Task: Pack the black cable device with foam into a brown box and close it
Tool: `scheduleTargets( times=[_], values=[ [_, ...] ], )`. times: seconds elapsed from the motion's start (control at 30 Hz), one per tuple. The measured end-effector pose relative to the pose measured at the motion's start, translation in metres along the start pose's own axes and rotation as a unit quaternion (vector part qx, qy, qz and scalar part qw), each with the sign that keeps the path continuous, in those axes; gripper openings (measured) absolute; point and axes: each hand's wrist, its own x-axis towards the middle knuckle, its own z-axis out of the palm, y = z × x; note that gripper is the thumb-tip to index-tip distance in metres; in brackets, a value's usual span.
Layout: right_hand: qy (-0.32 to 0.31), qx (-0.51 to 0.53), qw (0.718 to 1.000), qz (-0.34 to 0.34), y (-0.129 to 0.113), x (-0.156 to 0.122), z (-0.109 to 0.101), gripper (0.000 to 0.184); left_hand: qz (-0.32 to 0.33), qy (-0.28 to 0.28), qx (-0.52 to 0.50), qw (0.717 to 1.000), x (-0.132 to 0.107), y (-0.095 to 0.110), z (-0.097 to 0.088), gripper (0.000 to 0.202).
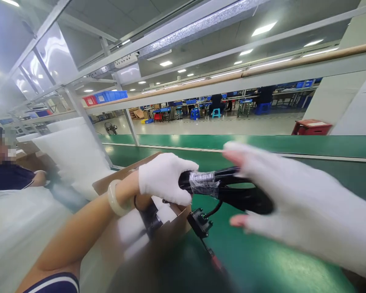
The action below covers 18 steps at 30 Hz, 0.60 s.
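Note:
My left hand (pixel 164 178), in a white glove with a pale bangle on the wrist, grips one end of a coiled black cable bundle (pixel 232 191) wrapped with clear plastic film. My right hand (pixel 293 203), also in a white glove with bare fingertips, is spread around the bundle's other end and touches it; it looks blurred. A small black connector (pixel 200 223) dangles from the bundle on a thin wire above the green belt (pixel 262 260). Below my left hand sits an open cardboard box (pixel 171 232).
A person in a dark top (pixel 6 175) sits at the far left beside white foam sheets (pixel 76 154). A metal frame with shelves and blue and red bins (pixel 106 97) runs overhead. Beyond the belt are distant workbenches and a red stool (pixel 311 127).

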Motion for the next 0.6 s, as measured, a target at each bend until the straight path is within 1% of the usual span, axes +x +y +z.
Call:
scheduleTargets(
  times=[0.03, 0.07, 0.1, 0.13, 0.17, 0.2, 0.23, 0.27, 0.3, 0.33, 0.37, 0.4, 0.43, 0.5, 0.53, 0.57, 0.6],
  values=[
    [-0.041, -0.002, 0.999, 0.001, -0.001, 0.006, -0.001, 0.07, -0.002, -0.014, -0.004, 1.0, 0.0, 0.002, -0.002, 0.022],
    [-0.084, 0.014, 0.996, 0.018, -0.001, 0.012, -0.001, 0.059, -0.001, -0.029, -0.011, 1.0, -0.001, 0.004, -0.004, 0.021],
    [-0.12, 0.051, 0.99, 0.049, 0.0, 0.018, 0.0, 0.048, 0.001, -0.035, -0.017, 0.999, -0.003, 0.004, -0.005, 0.02],
    [-0.143, 0.104, 0.98, 0.091, 0.002, 0.023, 0.0, 0.036, 0.002, -0.028, -0.015, 0.999, -0.006, 0.004, -0.005, 0.024],
    [-0.154, 0.158, 0.966, 0.133, 0.003, 0.026, 0.001, 0.027, 0.0, -0.01, -0.005, 1.0, -0.011, 0.003, -0.003, 0.036],
    [-0.152, 0.205, 0.952, 0.17, 0.005, 0.028, 0.001, 0.021, -0.008, 0.017, 0.003, 1.0, -0.015, 0.002, 0.0, 0.055],
    [-0.141, 0.241, 0.94, 0.198, 0.007, 0.03, 0.001, 0.018, -0.025, 0.051, 0.006, 0.998, -0.02, 0.001, 0.005, 0.076],
    [-0.128, 0.27, 0.93, 0.216, 0.007, 0.03, 0.001, 0.017, -0.048, 0.083, -0.001, 0.995, -0.025, 0.0, 0.012, 0.093],
    [-0.118, 0.296, 0.919, 0.232, 0.008, 0.03, 0.002, 0.016, -0.07, 0.106, -0.028, 0.991, -0.029, 0.0, 0.02, 0.1],
    [-0.111, 0.325, 0.907, 0.244, 0.006, 0.03, 0.004, 0.016, -0.087, 0.122, -0.076, 0.986, -0.033, 0.001, 0.028, 0.095],
    [-0.104, 0.361, 0.892, 0.252, 0.004, 0.03, 0.007, 0.016, -0.098, 0.139, -0.14, 0.975, -0.035, 0.003, 0.037, 0.081],
    [-0.087, 0.407, 0.873, 0.255, 0.0, 0.029, 0.013, 0.017, -0.103, 0.165, -0.209, 0.958, -0.037, 0.005, 0.045, 0.068],
    [-0.058, 0.462, 0.848, 0.254, -0.005, 0.028, 0.021, 0.019, -0.102, 0.198, -0.276, 0.935, -0.038, 0.007, 0.052, 0.057],
    [0.031, 0.576, 0.781, 0.241, -0.021, 0.023, 0.043, 0.024, -0.086, 0.273, -0.378, 0.88, -0.041, 0.01, 0.063, 0.047],
    [0.074, 0.618, 0.747, 0.233, -0.03, 0.02, 0.057, 0.026, -0.076, 0.309, -0.395, 0.862, -0.043, 0.011, 0.065, 0.046],
    [0.118, 0.645, 0.721, 0.224, -0.041, 0.015, 0.072, 0.029, -0.066, 0.342, -0.391, 0.852, -0.045, 0.012, 0.067, 0.046],
    [0.152, 0.659, 0.706, 0.212, -0.05, 0.011, 0.087, 0.031, -0.061, 0.367, -0.375, 0.849, -0.048, 0.013, 0.067, 0.046]
  ],
)
